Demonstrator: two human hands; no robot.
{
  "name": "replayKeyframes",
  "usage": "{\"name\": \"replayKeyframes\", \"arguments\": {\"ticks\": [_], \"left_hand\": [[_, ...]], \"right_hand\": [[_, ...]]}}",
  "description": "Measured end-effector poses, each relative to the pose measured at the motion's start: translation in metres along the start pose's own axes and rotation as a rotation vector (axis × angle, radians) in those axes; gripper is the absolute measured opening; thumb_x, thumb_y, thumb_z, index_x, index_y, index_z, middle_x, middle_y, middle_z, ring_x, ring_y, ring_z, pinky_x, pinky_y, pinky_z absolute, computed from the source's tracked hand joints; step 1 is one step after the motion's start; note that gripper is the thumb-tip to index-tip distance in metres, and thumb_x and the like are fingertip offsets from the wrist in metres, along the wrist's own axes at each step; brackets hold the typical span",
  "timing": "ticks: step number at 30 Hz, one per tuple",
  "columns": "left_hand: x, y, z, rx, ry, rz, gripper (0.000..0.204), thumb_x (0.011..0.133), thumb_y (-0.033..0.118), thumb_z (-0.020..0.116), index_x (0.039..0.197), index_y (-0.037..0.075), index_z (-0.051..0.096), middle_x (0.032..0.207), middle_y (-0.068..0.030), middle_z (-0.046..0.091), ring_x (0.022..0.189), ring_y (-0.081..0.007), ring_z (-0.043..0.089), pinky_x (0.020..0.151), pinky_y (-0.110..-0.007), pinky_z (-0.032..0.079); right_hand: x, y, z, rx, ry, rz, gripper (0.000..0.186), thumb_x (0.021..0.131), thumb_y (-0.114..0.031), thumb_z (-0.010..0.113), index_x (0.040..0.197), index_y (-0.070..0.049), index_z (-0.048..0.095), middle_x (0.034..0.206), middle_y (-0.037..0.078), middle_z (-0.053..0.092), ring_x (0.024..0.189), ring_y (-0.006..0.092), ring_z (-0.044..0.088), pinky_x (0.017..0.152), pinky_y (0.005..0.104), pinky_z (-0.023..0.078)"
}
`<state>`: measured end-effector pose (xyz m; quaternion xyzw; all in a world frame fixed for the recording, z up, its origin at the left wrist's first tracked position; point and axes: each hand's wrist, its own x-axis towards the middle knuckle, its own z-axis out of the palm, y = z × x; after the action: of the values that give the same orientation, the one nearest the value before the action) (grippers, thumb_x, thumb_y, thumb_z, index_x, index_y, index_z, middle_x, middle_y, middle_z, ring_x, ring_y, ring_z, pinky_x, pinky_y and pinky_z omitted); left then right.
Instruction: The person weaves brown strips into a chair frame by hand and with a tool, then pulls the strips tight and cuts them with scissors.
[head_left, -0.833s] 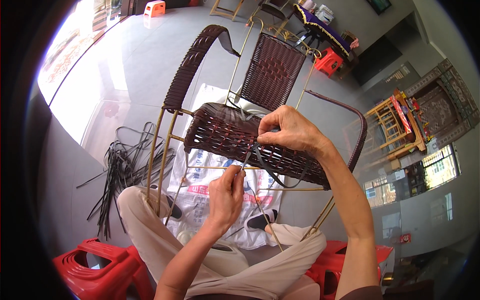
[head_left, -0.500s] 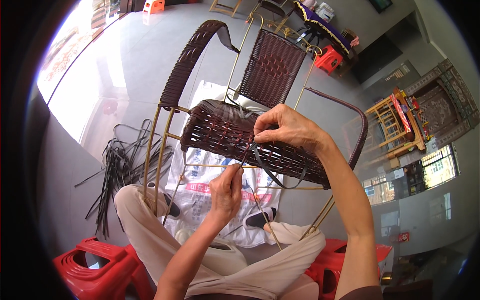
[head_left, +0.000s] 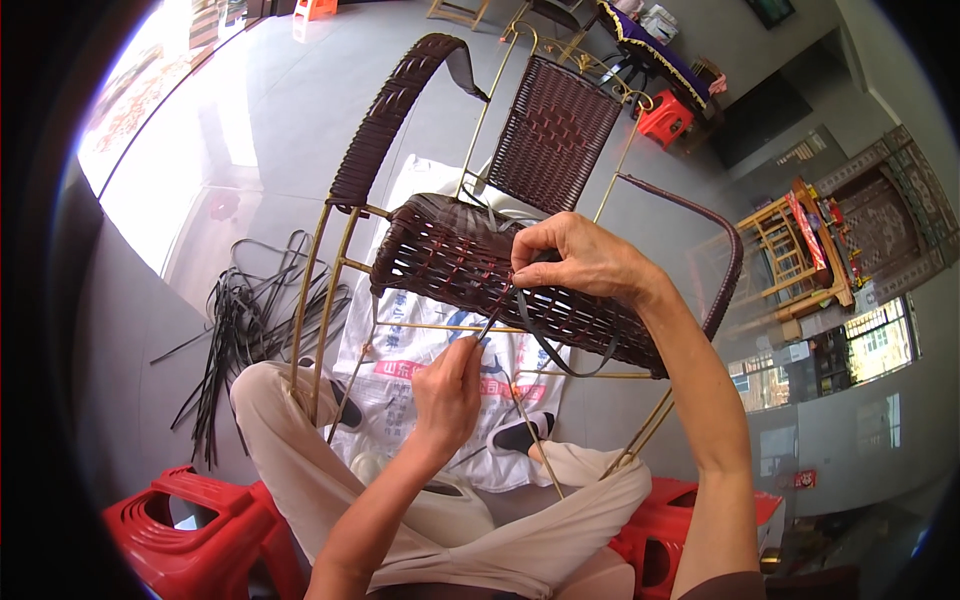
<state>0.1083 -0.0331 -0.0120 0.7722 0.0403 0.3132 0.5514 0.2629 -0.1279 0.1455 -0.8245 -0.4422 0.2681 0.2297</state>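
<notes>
Right hand [head_left: 585, 262] is pinched shut on a dark weaving strip [head_left: 545, 340] at the near edge of the woven seat [head_left: 450, 265] of a chair frame [head_left: 330, 290] that lies tipped toward the person, its brass-coloured legs running down to the lap. From that pinch the strip drops below the seat edge, swings in a loose loop to the person's right and rises again toward the seat's underside; its free stretch slants down and to the left, toward the left hand [head_left: 447, 395]. That hand is closed around the lower end of a thin dark strand or tool [head_left: 490, 320], which cannot be told apart at this size; its long axis runs up and to the right, ending just under the right hand's fingertips. So the working point sits directly beneath the right hand and above and to the right of the left one, with the right hand plainly nearer. A bundle of spare strips [head_left: 250, 320] lies on the floor well off to the left, beside a printed sack [head_left: 420, 350] spread under the chair.
</notes>
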Motion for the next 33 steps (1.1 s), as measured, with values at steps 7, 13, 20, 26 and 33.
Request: {"name": "replayKeyframes", "arguments": {"ticks": [7, 13, 20, 26, 33], "left_hand": [[-0.007, 0.004, 0.001, -0.023, 0.022, -0.069, 0.003, 0.084, 0.003, 0.055, 0.084, 0.000, 0.054, 0.063, -0.0171, 0.053, 0.052, -0.0330, 0.053, 0.046, -0.037, 0.038], [-0.005, 0.009, 0.000, -0.021, 0.011, -0.097, 0.004, 0.083, 0.003, 0.055, 0.081, 0.001, 0.053, 0.060, -0.0174, 0.051, 0.050, -0.0336, 0.052, 0.045, -0.038, 0.037], [0.000, 0.024, -0.005, 0.013, -0.022, -0.181, 0.008, 0.085, 0.007, 0.054, 0.079, 0.002, 0.050, 0.055, -0.0172, 0.050, 0.048, -0.0344, 0.051, 0.044, -0.039, 0.036], [-0.001, 0.028, -0.006, -0.093, -0.066, -0.325, 0.010, 0.085, 0.008, 0.054, 0.079, 0.001, 0.050, 0.056, -0.0172, 0.051, 0.049, -0.0343, 0.052, 0.045, -0.039, 0.036], [0.003, 0.032, -0.008, -0.019, -0.041, -0.245, 0.009, 0.085, 0.008, 0.054, 0.079, 0.001, 0.051, 0.055, -0.0175, 0.051, 0.049, -0.0346, 0.052, 0.045, -0.039, 0.036]], "right_hand": [[-0.002, -0.006, 0.004, -0.025, 0.049, -0.008, 0.017, 0.072, -0.014, 0.066, 0.075, 0.001, 0.058, 0.067, 0.006, 0.059, 0.065, 0.0139, 0.054, 0.065, 0.0290, 0.044], [-0.001, -0.005, 0.003, -0.046, 0.026, -0.001, 0.014, 0.076, -0.010, 0.065, 0.078, 0.002, 0.058, 0.068, 0.002, 0.058, 0.067, 0.0074, 0.051, 0.063, 0.0242, 0.043], [0.001, -0.006, 0.002, -0.065, 0.016, -0.007, 0.015, 0.074, -0.010, 0.066, 0.078, 0.003, 0.059, 0.068, 0.003, 0.059, 0.066, 0.0081, 0.052, 0.063, 0.0247, 0.044], [0.003, -0.005, 0.003, -0.035, 0.050, -0.005, 0.017, 0.067, -0.015, 0.066, 0.072, 0.001, 0.061, 0.063, 0.006, 0.059, 0.062, 0.0141, 0.055, 0.063, 0.0294, 0.044], [0.003, -0.006, 0.002, -0.038, 0.031, 0.018, 0.016, 0.070, -0.012, 0.066, 0.074, 0.002, 0.061, 0.064, 0.005, 0.059, 0.063, 0.0108, 0.053, 0.062, 0.0266, 0.044]]}}
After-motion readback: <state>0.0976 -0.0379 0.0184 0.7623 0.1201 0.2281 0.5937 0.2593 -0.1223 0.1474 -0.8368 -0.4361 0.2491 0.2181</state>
